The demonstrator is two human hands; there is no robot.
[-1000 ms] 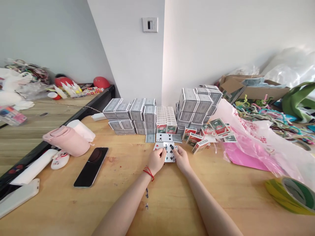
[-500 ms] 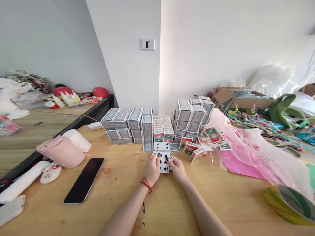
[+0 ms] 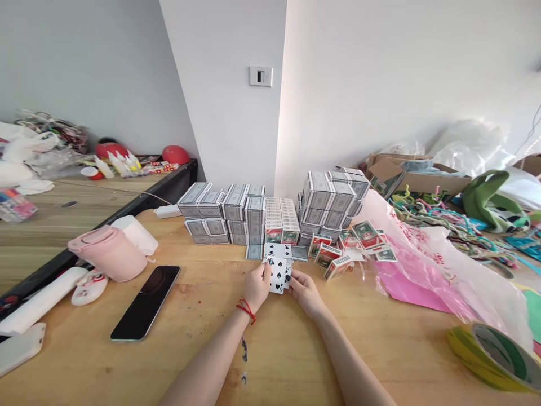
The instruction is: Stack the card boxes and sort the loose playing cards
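My left hand (image 3: 258, 285) is closed, its thumb on the face of a six of spades playing card (image 3: 278, 276). My right hand (image 3: 305, 288) pinches the right edge of a five of spades (image 3: 288, 269), which lies partly behind the six. Just beyond, a face-up four of spades (image 3: 278, 250) rests on the table in front of the card boxes. Face-down cards with patterned backs (image 3: 254, 252) lie on either side of it. Whether more cards sit behind the six in my left hand is hidden.
Stacks of grey-patterned card packs (image 3: 202, 210) and a taller pile (image 3: 325, 200) stand along the back, with red-green card boxes (image 3: 336, 265) at right. A black phone (image 3: 146, 303), a pink pouch (image 3: 110, 254), pink plastic wrap (image 3: 414, 282) and a yellow tape roll (image 3: 473, 358) lie around.
My left hand has shifted slightly left with the six of spades. My right hand has drawn the five of spades a little, so more of it shows beside the six.
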